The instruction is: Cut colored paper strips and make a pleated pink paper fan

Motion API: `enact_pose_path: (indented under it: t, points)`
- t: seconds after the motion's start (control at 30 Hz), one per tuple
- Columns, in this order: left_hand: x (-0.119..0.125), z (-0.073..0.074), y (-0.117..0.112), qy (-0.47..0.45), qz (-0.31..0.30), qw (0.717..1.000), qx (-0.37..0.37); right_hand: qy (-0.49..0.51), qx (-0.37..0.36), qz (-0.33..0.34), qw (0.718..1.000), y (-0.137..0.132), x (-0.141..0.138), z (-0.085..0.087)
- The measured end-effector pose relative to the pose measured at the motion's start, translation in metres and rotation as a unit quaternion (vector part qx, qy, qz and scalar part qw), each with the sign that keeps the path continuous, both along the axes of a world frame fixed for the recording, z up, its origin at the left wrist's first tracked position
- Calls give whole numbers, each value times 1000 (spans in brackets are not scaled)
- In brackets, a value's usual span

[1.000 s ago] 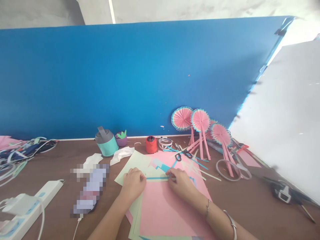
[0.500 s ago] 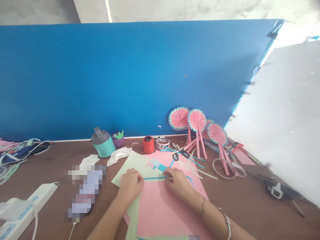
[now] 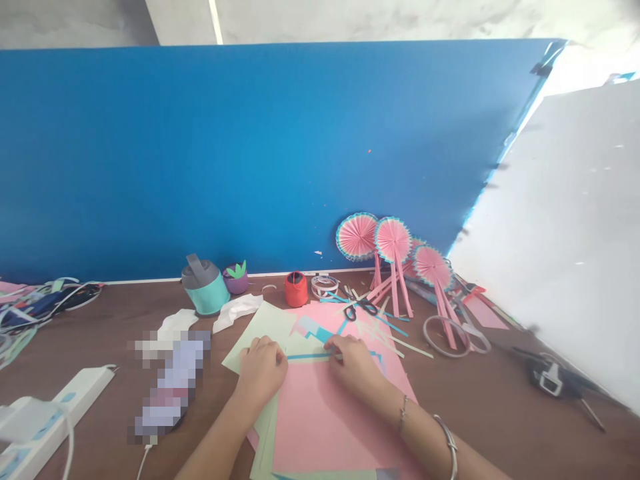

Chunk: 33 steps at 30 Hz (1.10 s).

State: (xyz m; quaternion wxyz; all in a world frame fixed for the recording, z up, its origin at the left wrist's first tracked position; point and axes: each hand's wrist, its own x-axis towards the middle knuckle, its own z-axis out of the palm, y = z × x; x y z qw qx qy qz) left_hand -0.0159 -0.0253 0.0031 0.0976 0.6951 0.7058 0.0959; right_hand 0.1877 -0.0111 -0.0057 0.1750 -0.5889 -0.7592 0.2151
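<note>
A narrow blue paper strip (image 3: 307, 357) runs level between my two hands, along the edge of a pale green sheet and above pink paper (image 3: 320, 413). My left hand (image 3: 263, 367) is closed at the strip's left end, its fingers curled down and fingertips hidden. At the other end my right hand (image 3: 354, 363) is closed in a pinch, thumb and forefinger together on the strip. Just beyond it lie bent blue paper pieces (image 3: 323, 335). Under my left hand spreads the pale green paper (image 3: 265, 323).
Black-handled scissors (image 3: 361, 308) lie among paper strips behind the sheets. Pink pleated paper rosettes (image 3: 393, 240) lean against the blue partition (image 3: 250, 160). A red pot (image 3: 296, 290) and a teal container (image 3: 206, 290) stand at the back. A power strip (image 3: 60, 413) lies left, a black tool (image 3: 550, 379) right.
The hands keep nearly the same pose on the strip. The whole view has shifted very slightly.
</note>
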Motion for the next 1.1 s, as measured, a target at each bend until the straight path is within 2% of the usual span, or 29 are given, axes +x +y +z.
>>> enact_pose_path:
  t: [0.3, 0.5, 0.57, 0.63, 0.7, 0.77, 0.87, 0.97, 1.1]
  points:
    - [5, 7, -4, 6, 1, 1000, -12, -30, -11, 10, 999, 0, -3, 4]
    - [-9, 9, 1, -2, 36, 999, -11, -28, -12, 6, 1000, -2, -3, 5]
    - [-11, 15, -1, 4, 58, 998, 20, -22, -8, 2, 1000, -1, -3, 4]
    - [-4, 21, -7, 15, 58, 994, 91, -20, -8, 0, 1000, 0, -2, 1]
    - [11, 23, -18, 20, 2, 988, 154, -20, -12, 1, 1000, 1, -2, -1]
    - [31, 16, -29, 29, -93, 985, 140, -20, -15, -1, 1000, 2, -2, -1]
    - [55, -6, -40, 73, -169, 976, 117, -14, -12, 1, 1000, -1, -2, 2]
    - [65, -26, -41, 94, -191, 968, 132, -2, 1, 1, 1000, -4, -2, 6]
    - [63, -32, -38, 78, -182, 970, 139, 8, 10, -2, 1000, -6, 0, 7]
